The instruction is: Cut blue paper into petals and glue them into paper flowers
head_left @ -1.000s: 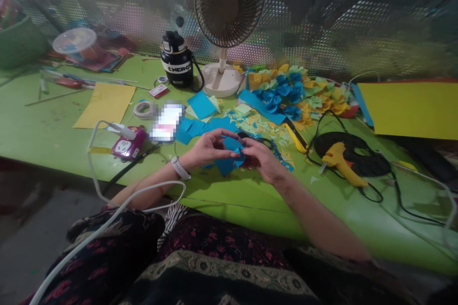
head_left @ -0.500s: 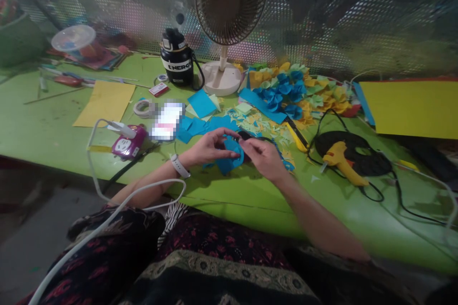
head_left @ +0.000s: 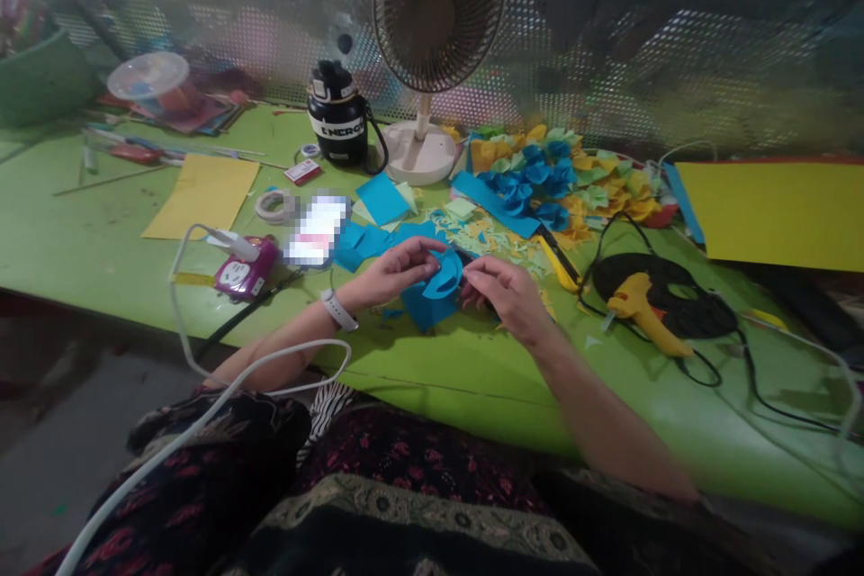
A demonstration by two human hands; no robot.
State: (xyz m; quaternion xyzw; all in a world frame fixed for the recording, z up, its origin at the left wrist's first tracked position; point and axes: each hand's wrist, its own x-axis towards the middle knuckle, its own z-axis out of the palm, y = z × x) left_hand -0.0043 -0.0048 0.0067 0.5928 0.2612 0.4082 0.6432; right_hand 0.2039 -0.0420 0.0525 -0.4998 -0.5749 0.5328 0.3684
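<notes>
Hands meet near the table's front edge; left hand [head_left: 395, 270] pinches the blue paper piece [head_left: 432, 301] at its 9 o'clock side, thumb over fingers; right hand [head_left: 509, 292] has its fingertips closed on the 3 o'clock side. The top of the piece curls into an arc between them; probably gripped at both ends so the curl keeps its shape. Its lower corner sits low over the green table [head_left: 101, 243], contact unclear. From the hands, the glue gun [head_left: 641, 310] lies at 3 o'clock, close by; paper flowers [head_left: 546, 175] are heaped at 1 o'clock; blue offcuts [head_left: 371, 238] at 11 o'clock; fan [head_left: 436, 18] at 12 o'clock.
</notes>
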